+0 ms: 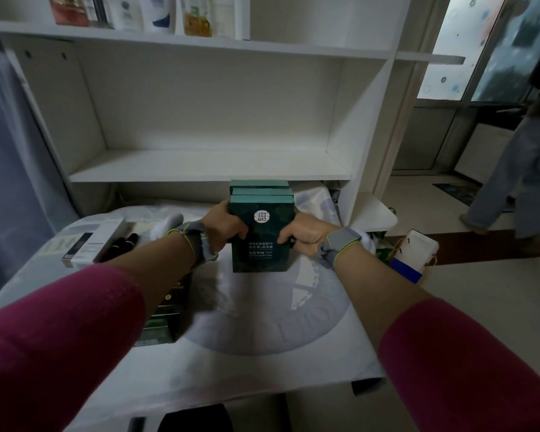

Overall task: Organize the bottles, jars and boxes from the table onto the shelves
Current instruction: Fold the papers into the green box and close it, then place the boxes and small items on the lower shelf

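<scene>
Both hands grip a stack of dark green boxes [261, 232] between them: the left hand [223, 227] curls round its left edge, the right hand [306, 233] round its right, above the table [262, 353], below the white shelf [209, 169]

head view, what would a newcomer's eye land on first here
The stack of dark green mask boxes at centre, its print upside down, gripped between the left hand and the right hand over the white-covered table. Just behind it is a white shelf with nothing on it, and the shelf above holds a row of bottles and pouches.
</scene>
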`<state>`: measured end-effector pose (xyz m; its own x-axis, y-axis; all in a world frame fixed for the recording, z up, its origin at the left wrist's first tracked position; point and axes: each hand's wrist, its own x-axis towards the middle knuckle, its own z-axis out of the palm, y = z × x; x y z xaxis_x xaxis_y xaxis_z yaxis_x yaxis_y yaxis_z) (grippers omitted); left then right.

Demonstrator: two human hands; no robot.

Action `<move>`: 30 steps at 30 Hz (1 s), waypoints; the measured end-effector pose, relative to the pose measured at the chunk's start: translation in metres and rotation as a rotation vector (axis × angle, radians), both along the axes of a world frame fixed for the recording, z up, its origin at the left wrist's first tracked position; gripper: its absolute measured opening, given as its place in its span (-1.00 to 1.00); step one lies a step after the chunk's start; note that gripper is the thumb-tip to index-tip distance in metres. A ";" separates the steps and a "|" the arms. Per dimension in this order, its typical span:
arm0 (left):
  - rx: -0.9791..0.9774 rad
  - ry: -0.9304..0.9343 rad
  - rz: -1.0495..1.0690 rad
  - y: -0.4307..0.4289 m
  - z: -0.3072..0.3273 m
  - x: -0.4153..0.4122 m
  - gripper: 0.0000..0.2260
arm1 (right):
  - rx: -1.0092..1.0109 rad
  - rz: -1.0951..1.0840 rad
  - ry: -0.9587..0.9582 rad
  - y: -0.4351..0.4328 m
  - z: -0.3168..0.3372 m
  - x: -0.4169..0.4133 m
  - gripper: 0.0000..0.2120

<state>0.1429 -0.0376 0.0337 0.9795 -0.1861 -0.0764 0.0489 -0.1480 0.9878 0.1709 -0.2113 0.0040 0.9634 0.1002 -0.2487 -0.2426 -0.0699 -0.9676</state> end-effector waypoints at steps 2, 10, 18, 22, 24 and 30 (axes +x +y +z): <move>0.022 -0.012 -0.017 0.001 -0.003 0.000 -0.44 | -0.043 0.001 0.009 0.000 -0.006 -0.002 -0.21; 0.045 0.051 -0.045 0.011 -0.006 0.011 -0.44 | -0.144 0.036 0.030 -0.013 -0.021 0.021 0.00; -0.040 0.039 -0.048 0.017 0.025 0.024 -0.46 | -0.016 -0.085 -0.027 0.006 0.034 0.001 -0.63; -0.071 0.031 -0.021 0.030 0.048 0.034 -0.47 | 0.034 -0.134 -0.062 0.019 0.055 0.006 -0.74; -0.074 0.024 0.006 0.038 0.056 0.039 -0.48 | 0.053 -0.134 -0.074 0.027 0.062 0.008 -0.74; -0.063 -0.017 0.020 0.065 0.075 0.054 -0.50 | 0.085 -0.135 -0.081 0.052 0.079 0.018 -0.97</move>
<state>0.1969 0.0274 0.1082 0.9841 -0.1707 -0.0482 0.0341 -0.0849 0.9958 0.1891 -0.1597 0.0829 0.9861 -0.0136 -0.1658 -0.1651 0.0410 -0.9854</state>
